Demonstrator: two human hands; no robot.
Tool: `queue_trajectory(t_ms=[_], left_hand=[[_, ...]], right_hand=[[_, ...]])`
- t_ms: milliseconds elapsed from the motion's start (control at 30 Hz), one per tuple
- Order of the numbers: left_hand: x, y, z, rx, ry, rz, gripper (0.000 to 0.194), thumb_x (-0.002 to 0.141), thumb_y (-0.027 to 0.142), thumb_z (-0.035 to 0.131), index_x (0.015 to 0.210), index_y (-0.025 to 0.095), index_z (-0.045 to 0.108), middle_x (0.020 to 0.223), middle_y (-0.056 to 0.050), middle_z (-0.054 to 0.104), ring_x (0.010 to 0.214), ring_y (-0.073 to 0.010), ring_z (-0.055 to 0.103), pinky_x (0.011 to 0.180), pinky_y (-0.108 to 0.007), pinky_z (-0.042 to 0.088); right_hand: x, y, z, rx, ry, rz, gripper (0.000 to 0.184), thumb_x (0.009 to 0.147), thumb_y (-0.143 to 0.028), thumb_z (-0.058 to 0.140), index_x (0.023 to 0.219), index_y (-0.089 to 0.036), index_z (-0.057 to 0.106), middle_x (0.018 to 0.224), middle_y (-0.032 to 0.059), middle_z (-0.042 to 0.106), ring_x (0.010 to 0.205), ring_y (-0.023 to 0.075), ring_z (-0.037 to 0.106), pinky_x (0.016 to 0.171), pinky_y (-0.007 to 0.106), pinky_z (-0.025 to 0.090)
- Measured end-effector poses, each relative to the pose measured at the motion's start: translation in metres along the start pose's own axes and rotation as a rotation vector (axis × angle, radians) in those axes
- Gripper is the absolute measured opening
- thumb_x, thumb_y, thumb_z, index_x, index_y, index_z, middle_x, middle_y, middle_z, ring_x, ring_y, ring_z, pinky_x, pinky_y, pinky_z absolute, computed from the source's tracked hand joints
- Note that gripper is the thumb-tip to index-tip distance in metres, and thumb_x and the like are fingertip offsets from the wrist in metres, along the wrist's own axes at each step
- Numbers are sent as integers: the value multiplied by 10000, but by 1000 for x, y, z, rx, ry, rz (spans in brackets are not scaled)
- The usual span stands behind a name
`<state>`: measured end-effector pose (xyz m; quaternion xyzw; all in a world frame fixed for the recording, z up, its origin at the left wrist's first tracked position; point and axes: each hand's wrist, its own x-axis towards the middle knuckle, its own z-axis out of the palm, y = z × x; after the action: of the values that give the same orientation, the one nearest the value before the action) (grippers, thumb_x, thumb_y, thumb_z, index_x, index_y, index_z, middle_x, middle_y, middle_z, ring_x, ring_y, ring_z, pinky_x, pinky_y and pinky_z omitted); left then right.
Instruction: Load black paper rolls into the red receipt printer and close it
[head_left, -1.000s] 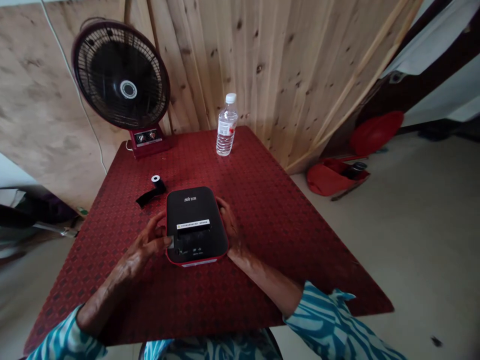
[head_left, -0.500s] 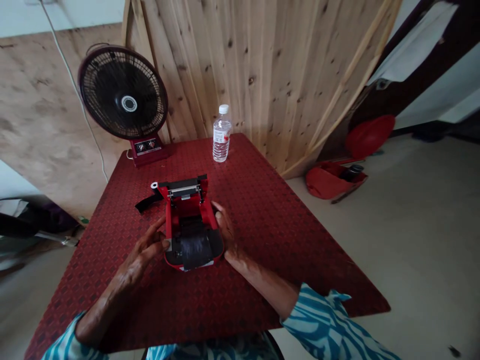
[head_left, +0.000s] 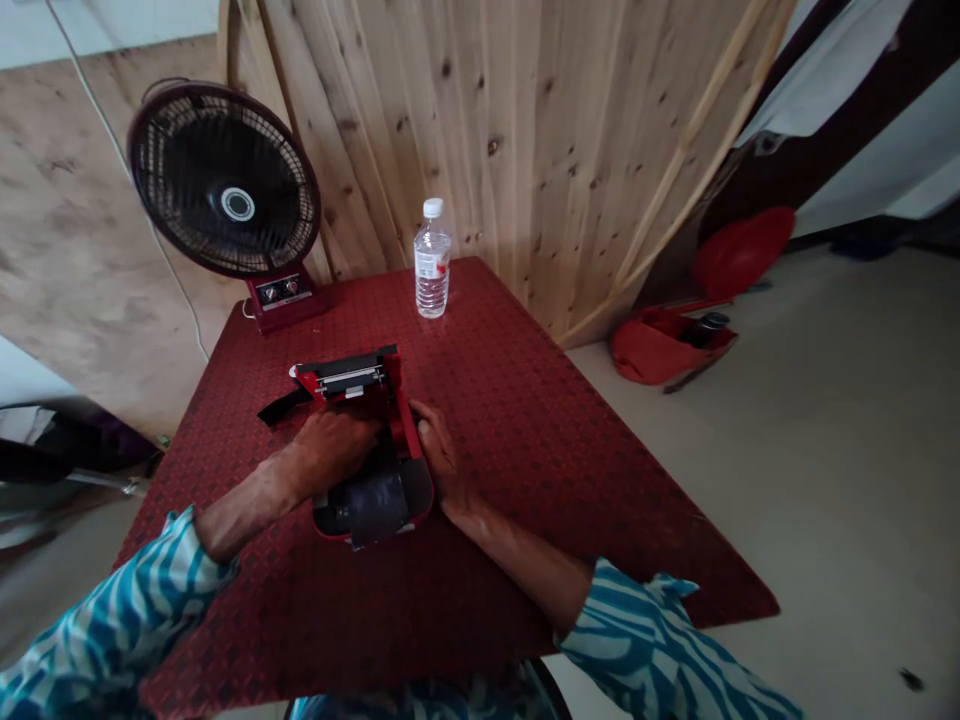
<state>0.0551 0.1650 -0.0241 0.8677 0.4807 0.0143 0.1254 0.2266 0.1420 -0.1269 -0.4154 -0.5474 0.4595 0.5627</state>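
A small red and black printer [head_left: 418,480] stands on the table with its lid [head_left: 352,374] raised, and a wide black sheet hangs over its front edge. My left hand [head_left: 336,445] reaches over the left side into the open compartment. Its fingertips are hidden inside, so what they touch does not show. My right hand [head_left: 442,458] holds the printer's right side, thumb and fingers along the red wall. Beside the lid on the left lies a roll of black ribbon [head_left: 283,407], one strip of it unrolled on the tabletop.
Farther back on the red patterned table [head_left: 540,480] stand a clear water bottle [head_left: 432,265] and a dark red fan [head_left: 279,300]. Wooden boards [head_left: 517,150] rise behind the table. On the floor to the right lies a red container [head_left: 652,350] with a dark object in it.
My left hand has moved from the printer's left edge up and into its open compartment. The right hand stays on the right side. The whole view has shifted slightly.
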Motion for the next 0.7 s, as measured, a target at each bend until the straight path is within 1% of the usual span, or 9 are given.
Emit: queue_trajectory(t_ms=[167,267,333,433,500,533,600,633,700], left_hand=[[2,-3,-2,-30,-77,14,190,787,195,634,959,250,694,962,-90,712,917,-310,657,806,-412,480],[-4,-2,-9,-77,-54,17,193,787,205,649,970,258,678,961,-58,721,893,-278,665,778,-370,476],[-16,0,-18,-152,18,16,205,814,244,641,1016,263,670,980,-47,729,891,-266,674,779,-360,477],[-49,-3,-38,-302,216,-19,350,842,357,643,1181,270,632,1085,-47,722,930,-262,679,829,-361,489],[-78,-13,-48,-369,383,-115,571,804,424,682,1340,293,538,1087,-36,719,970,-269,671,875,-369,494],[-93,-22,-50,-387,450,-187,608,775,447,698,1343,293,541,1065,-37,722,983,-283,669,883,-379,494],[-117,-44,-44,-376,511,-329,516,743,479,704,1216,286,630,1046,-44,726,989,-295,668,891,-387,492],[-125,-55,-36,-382,515,-377,441,743,494,691,1127,277,669,1024,-49,727,970,-294,671,891,-393,494],[-134,-76,-14,-418,484,-458,396,722,518,693,1026,264,685,1001,-57,734,943,-293,678,859,-396,509]], right_hand=[[2,-2,-2,8,-13,-2,482,937,-590,374,1254,-300,593,1304,62,593,1272,225,508,1131,443,362],[2,-2,-2,-1,-13,3,484,936,-588,378,1253,-292,592,1305,63,593,1268,226,510,1132,447,362],[2,-2,-3,-6,-18,11,487,936,-585,381,1256,-283,590,1311,65,591,1271,226,508,1133,446,362],[2,-1,-3,-6,-17,39,488,937,-570,388,1263,-265,585,1330,74,582,1282,225,504,1135,441,360],[1,0,-3,0,-8,46,485,933,-567,401,1258,-260,588,1333,79,583,1279,226,509,1132,439,365],[1,1,-3,5,-4,46,483,929,-568,408,1254,-260,591,1331,79,588,1275,227,514,1129,440,369],[1,2,-3,14,0,49,479,926,-565,419,1255,-262,589,1335,74,592,1274,229,519,1127,440,375],[1,3,-3,20,2,55,477,927,-560,419,1259,-262,586,1341,72,592,1276,229,519,1126,441,377],[1,4,-2,27,5,77,468,932,-542,418,1269,-258,579,1357,70,589,1284,232,516,1130,448,374]])
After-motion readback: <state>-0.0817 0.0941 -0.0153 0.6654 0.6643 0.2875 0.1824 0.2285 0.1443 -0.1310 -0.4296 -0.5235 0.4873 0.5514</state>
